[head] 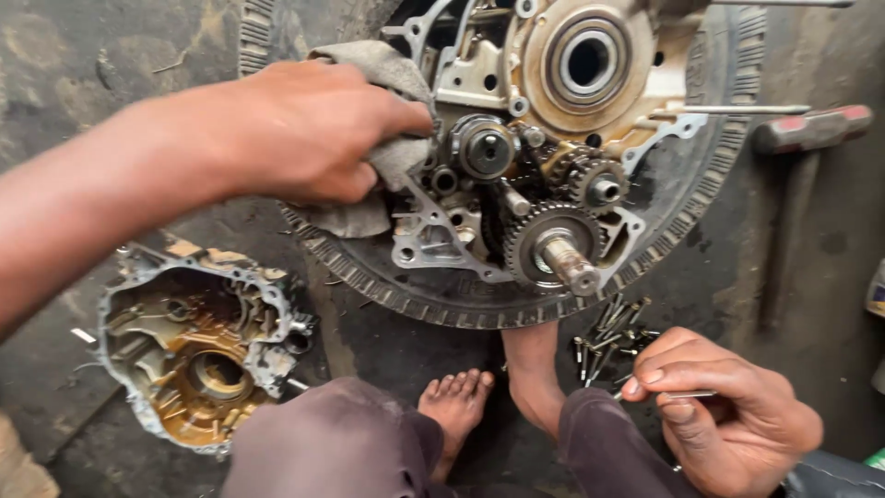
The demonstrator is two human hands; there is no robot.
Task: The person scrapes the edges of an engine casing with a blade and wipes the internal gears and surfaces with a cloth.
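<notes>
Left hand (304, 129): we pinch a grey rag (387, 74); gear shaft (486, 146) just at three o'clock.
Right hand (728, 415): we pinch a thin rod (690, 395), well apart.

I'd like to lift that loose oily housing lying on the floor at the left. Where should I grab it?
Probably take the gearbox cover by its outer flange, gripping opposite edges from above. It lies open side up, its hollow is oily and crowded, and the rim stands free of the floor.

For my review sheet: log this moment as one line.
left hand: presses grey rag on open gearbox | right hand: pinches thin metal pin | bolts on floor
</notes>
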